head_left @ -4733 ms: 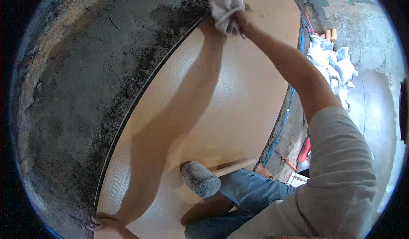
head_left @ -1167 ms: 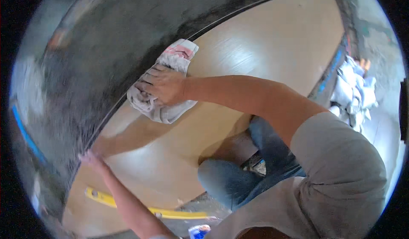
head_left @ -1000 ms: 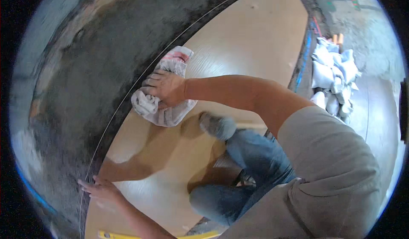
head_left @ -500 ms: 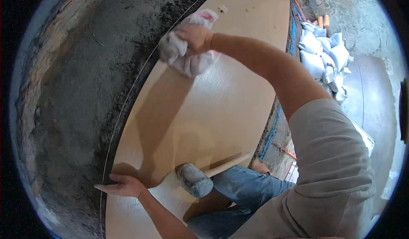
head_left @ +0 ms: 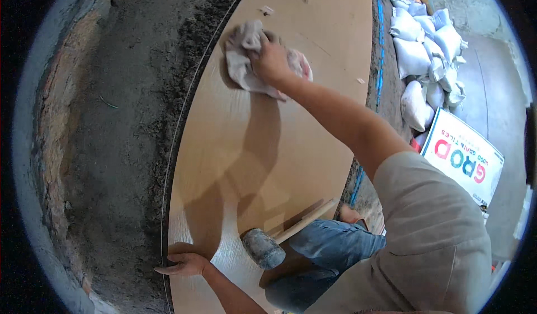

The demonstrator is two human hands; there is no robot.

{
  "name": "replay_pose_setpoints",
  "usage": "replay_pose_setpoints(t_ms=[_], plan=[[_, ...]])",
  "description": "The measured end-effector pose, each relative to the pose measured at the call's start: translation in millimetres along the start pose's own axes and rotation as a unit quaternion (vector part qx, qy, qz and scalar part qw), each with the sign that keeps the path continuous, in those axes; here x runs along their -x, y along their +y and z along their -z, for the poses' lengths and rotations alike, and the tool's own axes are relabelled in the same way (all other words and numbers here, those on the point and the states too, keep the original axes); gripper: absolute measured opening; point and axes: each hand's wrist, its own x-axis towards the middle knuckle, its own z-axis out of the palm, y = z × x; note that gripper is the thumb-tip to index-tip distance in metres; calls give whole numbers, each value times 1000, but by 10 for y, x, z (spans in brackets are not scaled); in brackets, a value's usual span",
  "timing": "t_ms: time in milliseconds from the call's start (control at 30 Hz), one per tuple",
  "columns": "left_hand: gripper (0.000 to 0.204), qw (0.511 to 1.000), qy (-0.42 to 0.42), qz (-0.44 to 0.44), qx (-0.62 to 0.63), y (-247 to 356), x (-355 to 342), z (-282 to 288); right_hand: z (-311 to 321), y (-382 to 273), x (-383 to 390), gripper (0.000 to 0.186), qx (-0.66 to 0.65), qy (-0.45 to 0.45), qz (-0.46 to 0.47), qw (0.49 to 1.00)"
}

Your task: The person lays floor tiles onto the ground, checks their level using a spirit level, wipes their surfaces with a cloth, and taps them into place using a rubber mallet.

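A long wood-toned tile point(head_left: 313, 140) stretches away in front of me, its surface shiny with moisture in places. On its far part my right hand point(head_left: 271, 62) is closed round a crumpled whitish cloth point(head_left: 243, 68) with reddish patches, pressed to the tile. My left hand point(head_left: 190, 263) lies at the tile's left edge, holding nothing, fingers stretched out over the rim. A mallet with a grey, worn head point(head_left: 263, 248) and a pale wooden handle point(head_left: 305, 221) lies on the tile beside my bent knee.
Wet grey mortar point(head_left: 128, 146) borders the tile on the left, with a thin taut string point(head_left: 178, 129) along the edge. To the right are a blue cord point(head_left: 380, 51), piled white bags point(head_left: 425, 45) and a white printed carton point(head_left: 464, 157). Small scraps point(head_left: 267, 10) lie on the tile.
My right hand has drawn the cloth inward from the tile's left edge, to the right. The whole view has shifted, bringing the carton into sight. My left hand stays at the edge.
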Motion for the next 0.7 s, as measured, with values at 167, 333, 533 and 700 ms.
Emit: replay_pose_setpoints(t_ms=[167,333,533,700], plan=[[54,997,-35,55,-38,-95,21,-30,-117,-121,-695,48,30,10,44,999],[57,997,-32,66,-18,-74,20,-32,472,301,-393,50,41,-212,-249,944],[57,998,-19,37,-51,-46,54,-30,943,471,388,47,-55,-13,-235,970],[54,999,3,22,-34,-115,51,-57,268,-51,125,49,5,-35,30,999]])
